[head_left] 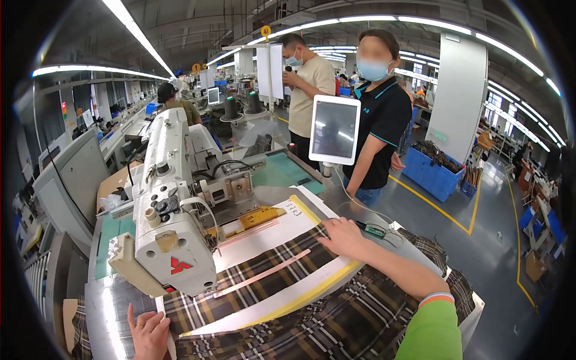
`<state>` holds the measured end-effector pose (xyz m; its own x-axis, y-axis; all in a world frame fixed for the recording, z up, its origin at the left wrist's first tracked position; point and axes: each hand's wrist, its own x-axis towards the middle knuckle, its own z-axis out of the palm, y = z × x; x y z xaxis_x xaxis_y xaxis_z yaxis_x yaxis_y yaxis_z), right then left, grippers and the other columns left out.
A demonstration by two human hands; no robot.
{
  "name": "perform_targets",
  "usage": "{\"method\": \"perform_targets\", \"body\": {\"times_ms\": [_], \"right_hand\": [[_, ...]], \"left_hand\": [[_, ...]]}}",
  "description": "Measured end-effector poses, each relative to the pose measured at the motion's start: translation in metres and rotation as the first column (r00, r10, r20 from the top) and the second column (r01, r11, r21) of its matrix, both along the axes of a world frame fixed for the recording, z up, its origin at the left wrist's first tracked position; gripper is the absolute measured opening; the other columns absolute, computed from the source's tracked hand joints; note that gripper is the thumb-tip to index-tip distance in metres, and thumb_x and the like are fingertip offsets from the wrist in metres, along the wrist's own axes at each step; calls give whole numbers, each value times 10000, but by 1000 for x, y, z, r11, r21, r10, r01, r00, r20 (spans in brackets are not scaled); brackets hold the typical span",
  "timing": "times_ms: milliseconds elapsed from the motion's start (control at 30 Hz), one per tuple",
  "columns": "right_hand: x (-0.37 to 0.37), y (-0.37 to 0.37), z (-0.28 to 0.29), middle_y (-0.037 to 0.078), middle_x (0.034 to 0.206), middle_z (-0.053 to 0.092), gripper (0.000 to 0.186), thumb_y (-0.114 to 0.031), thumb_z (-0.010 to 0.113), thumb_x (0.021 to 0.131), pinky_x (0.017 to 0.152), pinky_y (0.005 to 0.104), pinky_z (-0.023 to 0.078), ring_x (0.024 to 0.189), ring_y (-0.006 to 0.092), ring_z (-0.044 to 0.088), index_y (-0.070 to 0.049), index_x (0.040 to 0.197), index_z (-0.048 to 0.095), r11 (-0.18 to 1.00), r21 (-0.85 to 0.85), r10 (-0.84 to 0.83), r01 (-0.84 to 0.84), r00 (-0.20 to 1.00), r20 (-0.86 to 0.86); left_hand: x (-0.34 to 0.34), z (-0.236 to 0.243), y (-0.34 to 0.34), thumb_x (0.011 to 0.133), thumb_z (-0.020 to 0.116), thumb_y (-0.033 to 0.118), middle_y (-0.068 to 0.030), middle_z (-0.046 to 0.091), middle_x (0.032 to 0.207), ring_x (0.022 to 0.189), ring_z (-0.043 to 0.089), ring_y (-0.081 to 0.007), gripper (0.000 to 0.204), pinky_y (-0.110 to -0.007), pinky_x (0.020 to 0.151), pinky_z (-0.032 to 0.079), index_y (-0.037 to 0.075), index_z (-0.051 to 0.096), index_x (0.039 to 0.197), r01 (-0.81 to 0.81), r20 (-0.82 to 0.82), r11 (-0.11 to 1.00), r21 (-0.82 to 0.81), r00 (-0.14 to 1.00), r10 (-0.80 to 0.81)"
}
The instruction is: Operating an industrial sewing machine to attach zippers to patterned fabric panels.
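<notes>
A dark plaid fabric piece (258, 282) lies on a white sheet template (247, 254) with yellow-taped edges, under the head of a white sewing machine (174, 240). A narrow pale pink strip (267, 273) runs along the plaid. My right hand (343, 239) rests on the far right end of the plaid, fingers spread and flat. My left hand (149, 331) is at the near left corner of the template, index finger stretched up and the others bent by its edge. More plaid fabric (336, 318) lies bunched in front of me.
A tablet-like screen (335, 129) stands on a post behind the table, a cable hanging from it. Two people stand beyond it, one in a black shirt (384, 114). Dark thread cones (231, 108) are behind the machine. A blue bin (433, 171) sits on the floor at right.
</notes>
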<state>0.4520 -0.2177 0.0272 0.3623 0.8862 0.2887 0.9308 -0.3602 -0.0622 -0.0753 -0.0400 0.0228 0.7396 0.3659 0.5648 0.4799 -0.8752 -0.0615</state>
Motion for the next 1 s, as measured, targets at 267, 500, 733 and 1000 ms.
{"method": "perform_targets", "body": {"times_ms": [267, 500, 733, 1000], "right_hand": [[31, -7, 10, 209, 1129, 621, 569, -511, 725, 855, 866, 459, 537, 1061, 371, 631, 8, 1087, 689, 959, -189, -241, 212, 960, -145], [18, 2, -26, 178, 971, 661, 289, -292, 680, 895, 790, 473, 557, 933, 370, 670, -5, 919, 689, 995, -30, -98, 97, 994, -37], [16, -84, 26, 237, 870, 698, 188, -200, 609, 918, 723, 526, 548, 848, 409, 699, -16, 959, 611, 971, 24, -232, 239, 957, -171], [95, -360, 36, 217, 798, 672, 118, -117, 616, 851, 711, 442, 525, 785, 392, 669, -4, 870, 645, 791, 266, -538, 550, 834, -124]], "left_hand": [[24, -6, 11, 641, 694, -32, 10, 724, 984, 952, 646, -214, 330, -629, 1186, 234, 119, 733, 931, 45, -1, 997, -64, 999, -45], [17, -25, 30, 609, 717, -8, 34, 748, 914, 901, 651, -196, 302, -621, 1182, 252, 155, 755, 860, 26, 112, 994, -105, 994, -14], [11, 60, -40, 716, 641, -14, -102, 712, 1021, 1014, 646, -288, 391, -562, 1044, 376, 79, 731, 1085, 208, 6, 961, -183, 978, -211], [178, 125, -170, 780, 711, 56, -86, 718, 1076, 1032, 661, -256, 316, -526, 1054, 442, 66, 732, 1095, 813, -69, 577, -78, 573, -817]]}}
